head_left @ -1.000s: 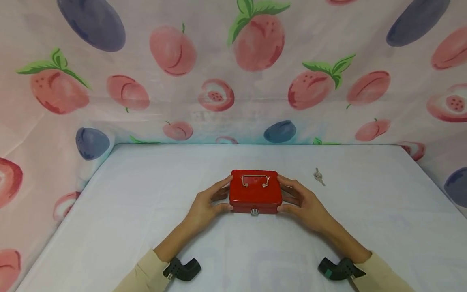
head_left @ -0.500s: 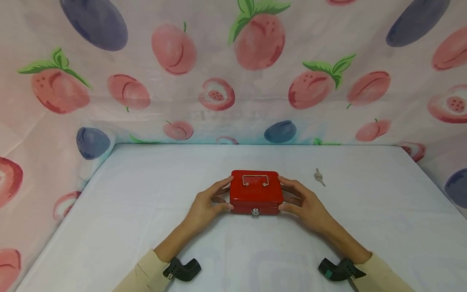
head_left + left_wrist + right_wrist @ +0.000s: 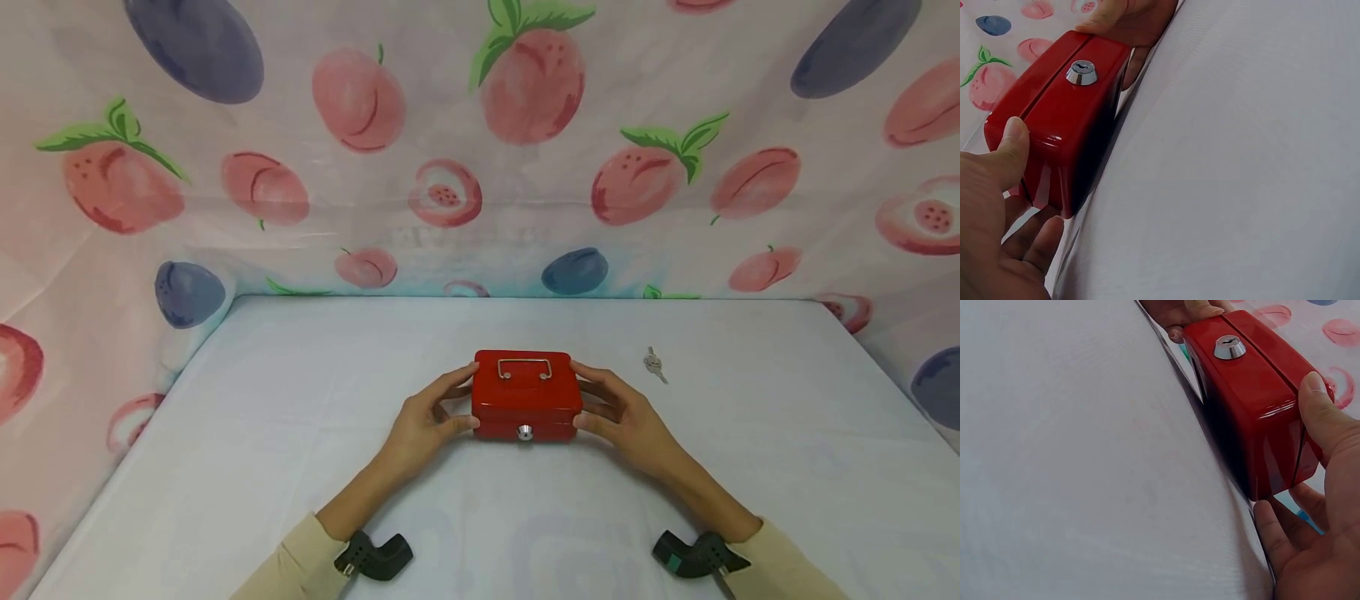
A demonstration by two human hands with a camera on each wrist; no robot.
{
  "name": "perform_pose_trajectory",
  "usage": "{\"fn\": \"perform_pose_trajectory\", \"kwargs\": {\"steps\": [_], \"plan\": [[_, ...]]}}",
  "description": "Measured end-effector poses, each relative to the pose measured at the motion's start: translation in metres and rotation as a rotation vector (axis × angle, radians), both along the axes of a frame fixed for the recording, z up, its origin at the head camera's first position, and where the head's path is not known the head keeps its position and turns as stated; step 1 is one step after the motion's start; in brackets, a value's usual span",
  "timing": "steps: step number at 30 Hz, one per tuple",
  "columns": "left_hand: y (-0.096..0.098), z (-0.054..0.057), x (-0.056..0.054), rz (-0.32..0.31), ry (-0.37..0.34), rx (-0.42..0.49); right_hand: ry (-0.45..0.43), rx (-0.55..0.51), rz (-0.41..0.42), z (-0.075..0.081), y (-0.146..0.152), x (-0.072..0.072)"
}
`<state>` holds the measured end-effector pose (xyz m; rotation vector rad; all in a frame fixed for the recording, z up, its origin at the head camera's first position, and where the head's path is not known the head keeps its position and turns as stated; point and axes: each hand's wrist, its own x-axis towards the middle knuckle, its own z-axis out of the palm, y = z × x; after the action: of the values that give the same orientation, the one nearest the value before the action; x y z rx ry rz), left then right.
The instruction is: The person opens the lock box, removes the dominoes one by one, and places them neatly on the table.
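A red metal cash box (image 3: 525, 417) with a wire handle (image 3: 524, 363) on its lid is held between both hands at the middle of the white table. Its round silver lock (image 3: 1082, 73) faces the person. The left hand (image 3: 427, 425) grips the box's left end, thumb (image 3: 1015, 140) at the front corner. At the opposite end, the right hand (image 3: 630, 421) holds it the same way, with its thumb (image 3: 1319, 406) near the lid seam. Both wrist views show the box's dark underside, its front edge tilted up off the cloth. The lid is closed.
A small bunch of silver keys (image 3: 655, 365) lies on the white tablecloth (image 3: 360, 358), to the right of the box and beyond the right hand. A fruit-print cloth (image 3: 480, 225) hangs behind the table and along its left side.
The box has tipped back slightly, so more of its front face and lock shows in the head view. Both hands keep their hold, and the keys stay put.
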<state>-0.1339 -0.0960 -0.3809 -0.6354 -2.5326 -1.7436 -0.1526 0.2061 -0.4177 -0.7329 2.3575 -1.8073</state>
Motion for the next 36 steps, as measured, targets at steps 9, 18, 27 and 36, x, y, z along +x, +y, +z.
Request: {"fn": "perform_pose_trajectory", "kwargs": {"steps": [9, 18, 27, 36], "plan": [[-0.001, -0.002, 0.000, 0.007, -0.053, 0.074, 0.026, 0.003, 0.002, 0.000, -0.001, -0.001], [0.000, 0.001, 0.001, 0.024, -0.084, 0.078, -0.008, -0.012, -0.031, 0.002, -0.003, 0.000], [-0.001, -0.013, -0.005, 0.003, -0.068, 0.104, -0.002, 0.035, -0.112, 0.005, -0.005, 0.002], [-0.004, -0.035, -0.015, -0.029, 0.007, 0.105, -0.013, 0.011, -0.136, 0.006, -0.008, 0.004]]}}
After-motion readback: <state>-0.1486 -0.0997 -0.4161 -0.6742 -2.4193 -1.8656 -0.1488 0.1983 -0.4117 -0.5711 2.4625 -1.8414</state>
